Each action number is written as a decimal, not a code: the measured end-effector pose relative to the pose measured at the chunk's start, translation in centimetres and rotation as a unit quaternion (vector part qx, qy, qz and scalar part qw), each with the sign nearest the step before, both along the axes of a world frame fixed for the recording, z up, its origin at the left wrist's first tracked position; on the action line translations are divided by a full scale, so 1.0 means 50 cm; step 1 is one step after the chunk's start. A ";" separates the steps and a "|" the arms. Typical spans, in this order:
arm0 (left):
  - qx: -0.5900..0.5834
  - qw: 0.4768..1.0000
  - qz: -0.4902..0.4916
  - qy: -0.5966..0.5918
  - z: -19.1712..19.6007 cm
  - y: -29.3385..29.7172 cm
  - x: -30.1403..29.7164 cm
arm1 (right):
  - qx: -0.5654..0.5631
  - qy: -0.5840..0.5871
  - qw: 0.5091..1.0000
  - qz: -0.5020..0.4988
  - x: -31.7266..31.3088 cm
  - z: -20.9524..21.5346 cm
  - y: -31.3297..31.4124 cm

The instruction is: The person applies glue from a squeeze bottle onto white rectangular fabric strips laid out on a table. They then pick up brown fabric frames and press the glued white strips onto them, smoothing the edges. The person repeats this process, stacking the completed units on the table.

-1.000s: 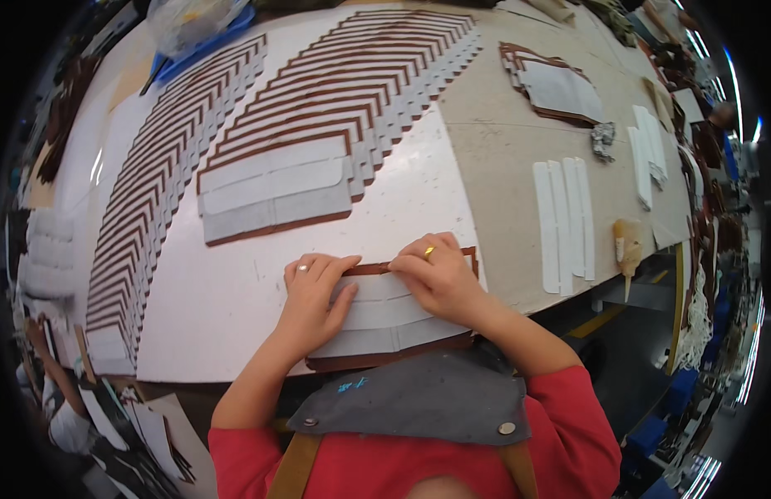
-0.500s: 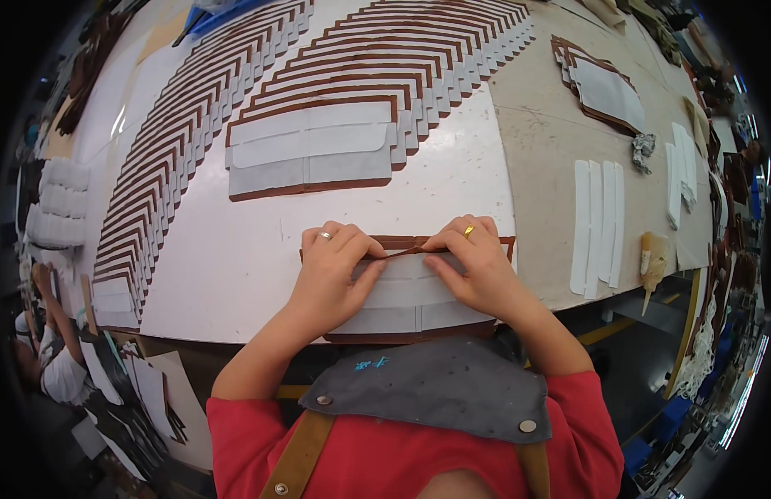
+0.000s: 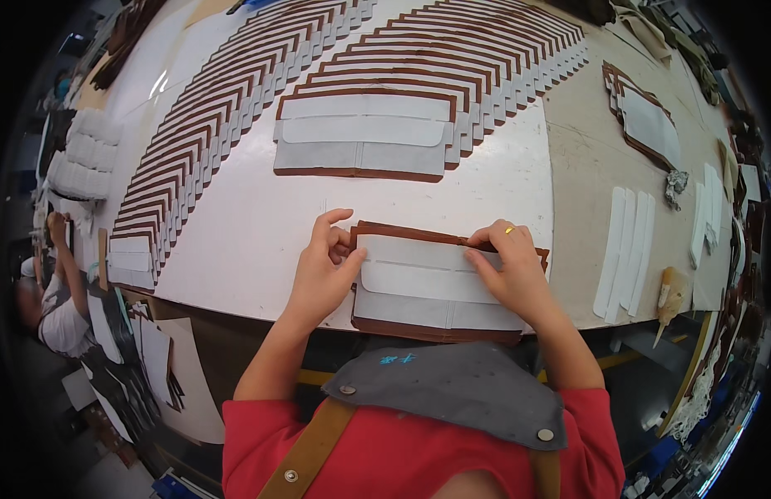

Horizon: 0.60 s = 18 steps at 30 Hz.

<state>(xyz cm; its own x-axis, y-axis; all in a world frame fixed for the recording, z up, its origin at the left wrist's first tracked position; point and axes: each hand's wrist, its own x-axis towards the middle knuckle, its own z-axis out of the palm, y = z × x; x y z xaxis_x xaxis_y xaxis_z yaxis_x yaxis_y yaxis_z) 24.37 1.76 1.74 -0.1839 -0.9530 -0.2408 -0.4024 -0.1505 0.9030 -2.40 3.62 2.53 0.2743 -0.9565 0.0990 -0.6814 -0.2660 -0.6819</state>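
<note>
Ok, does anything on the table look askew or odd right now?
Two things, both mild. The nearest panels look unevenly stacked: brown corners stick out at the top left and beside the right hand. A crumpled grey wad by the upper-right stack looks stray among flat pieces. I see no spill.

1. At 6 o'clock, a short run of bright blue writing (image 3: pixel 396 360) stood on the gray apron (image 3: pixel 460 391), toward the 10 o'clock side of its bib; it looked like two handwritten characters set side by side.
2. At 3 o'clock, any marking on the yellowish bottle (image 3: pixel 672 293) was too small and blurred to make out.
3. No other lettering could be read.
</note>
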 end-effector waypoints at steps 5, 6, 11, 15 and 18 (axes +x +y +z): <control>-0.003 0.999 0.021 0.030 -0.018 0.004 -0.009 | 0.155 -0.053 0.984 -0.072 -0.080 0.014 0.008; -0.003 0.999 0.028 0.038 -0.020 0.005 -0.002 | 0.211 -0.089 0.969 -0.091 -0.103 0.018 0.011; 0.007 0.998 0.025 0.049 -0.017 0.000 -0.003 | 0.323 -0.258 0.902 -0.129 -0.170 0.010 0.052; 0.010 0.998 0.032 0.058 -0.016 0.001 -0.008 | 0.354 -0.304 0.864 -0.188 -0.172 0.010 0.058; -0.015 0.995 0.045 0.091 -0.017 0.000 0.003 | 0.351 -0.311 0.863 -0.187 -0.163 0.007 0.044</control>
<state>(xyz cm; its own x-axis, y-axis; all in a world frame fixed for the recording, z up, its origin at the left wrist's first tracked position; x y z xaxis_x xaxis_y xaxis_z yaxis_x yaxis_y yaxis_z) 24.54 1.74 0.86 -0.1360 -0.9737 -0.1827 -0.2182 -0.1505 0.9642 -10.53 5.81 2.88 0.0367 -0.8505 -0.5247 -0.0739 0.5213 -0.8502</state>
